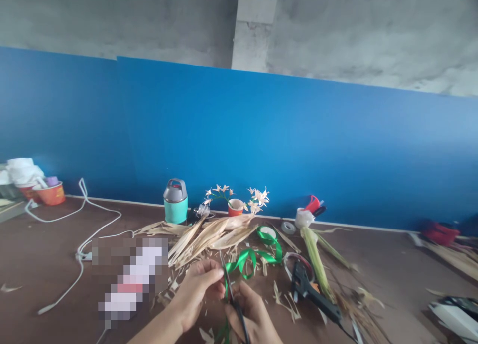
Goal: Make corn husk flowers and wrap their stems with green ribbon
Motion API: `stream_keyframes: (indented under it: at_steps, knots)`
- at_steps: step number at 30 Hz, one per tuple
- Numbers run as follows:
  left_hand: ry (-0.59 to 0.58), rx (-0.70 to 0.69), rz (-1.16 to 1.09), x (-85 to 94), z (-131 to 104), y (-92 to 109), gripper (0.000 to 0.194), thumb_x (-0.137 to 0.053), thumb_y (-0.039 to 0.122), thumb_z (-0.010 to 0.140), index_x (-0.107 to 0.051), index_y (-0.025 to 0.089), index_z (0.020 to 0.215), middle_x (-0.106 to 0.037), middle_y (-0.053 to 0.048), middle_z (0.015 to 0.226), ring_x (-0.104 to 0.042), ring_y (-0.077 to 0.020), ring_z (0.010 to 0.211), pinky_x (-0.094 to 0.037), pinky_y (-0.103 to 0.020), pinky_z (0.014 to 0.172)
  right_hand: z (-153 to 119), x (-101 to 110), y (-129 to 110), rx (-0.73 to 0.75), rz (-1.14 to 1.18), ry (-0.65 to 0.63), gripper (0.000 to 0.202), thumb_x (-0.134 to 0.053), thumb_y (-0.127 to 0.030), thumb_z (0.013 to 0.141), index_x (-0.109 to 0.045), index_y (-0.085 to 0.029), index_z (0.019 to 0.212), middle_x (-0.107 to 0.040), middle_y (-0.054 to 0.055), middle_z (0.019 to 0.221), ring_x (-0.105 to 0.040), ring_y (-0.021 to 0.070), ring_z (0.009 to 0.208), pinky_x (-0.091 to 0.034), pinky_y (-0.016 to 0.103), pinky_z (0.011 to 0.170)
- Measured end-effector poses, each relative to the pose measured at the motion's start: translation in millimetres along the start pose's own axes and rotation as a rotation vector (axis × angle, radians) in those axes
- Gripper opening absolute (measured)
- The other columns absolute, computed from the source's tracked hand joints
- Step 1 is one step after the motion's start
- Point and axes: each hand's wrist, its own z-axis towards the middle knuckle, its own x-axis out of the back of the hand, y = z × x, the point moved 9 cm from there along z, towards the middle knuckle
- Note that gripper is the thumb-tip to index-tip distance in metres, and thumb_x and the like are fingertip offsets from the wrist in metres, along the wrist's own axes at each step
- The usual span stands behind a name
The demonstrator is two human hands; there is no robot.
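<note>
My right hand point(249, 309) is closed round the handles of dark scissors point(228, 279), whose blades point up and away from me. To its left, my left hand point(199, 286) pinches a green ribbon point(246, 264) between thumb and fingers, close beside the blades. The ribbon trails from my fingers to a roll point(268, 232) behind, and another green piece hangs below my hands. Whether the blades touch the ribbon is hard to make out. Dried corn husks point(212, 237) lie just beyond my hands, with small husk scraps around them.
A black glue gun point(315, 294) lies to the right near green stalks point(315, 259). At the back stand a teal container point(176, 209), a red cup point(235, 210) with pale flowers, and a white holder point(304, 218). A white cable point(99, 232) crosses the left side.
</note>
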Motion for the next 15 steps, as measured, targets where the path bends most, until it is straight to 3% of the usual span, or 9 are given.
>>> stream_keyframes:
  at_steps: [5,11,15]
  knots:
    - [0.014,0.01,-0.011,-0.4,-1.0,0.3,0.024,-0.077,0.027,0.055,-0.056,0.015,0.057,-0.058,0.004,0.048,-0.054,-0.0085,0.043,-0.04,-0.018,0.044,1.2,-1.8,-2.9,0.001,0.013,0.002,0.045,-0.075,-0.057,0.06,-0.061,-0.018,0.077,-0.053,-0.002,0.058,-0.049,0.0107,0.053,-0.044,0.022,0.055]
    - [-0.008,0.027,-0.005,-6.6,-3.3,-0.1,0.023,-0.076,0.028,0.054,-0.057,0.015,0.056,-0.059,0.003,0.044,-0.053,-0.0082,0.042,-0.039,-0.017,0.044,0.5,-10.7,-13.3,-0.016,0.035,-0.046,0.043,-0.077,-0.053,0.06,-0.06,-0.018,0.079,-0.061,0.001,0.069,-0.052,0.0119,0.06,-0.046,0.024,0.062]
    - [0.006,0.042,-0.006,-5.0,-3.4,-2.2,0.024,-0.077,0.028,0.054,-0.057,0.016,0.057,-0.059,0.003,0.045,-0.054,-0.0085,0.042,-0.039,-0.018,0.044,-0.5,-7.3,-12.2,-0.022,0.023,-0.017,0.043,-0.076,-0.054,0.062,-0.06,-0.018,0.079,-0.058,0.0,0.064,-0.051,0.0116,0.056,-0.047,0.025,0.062]
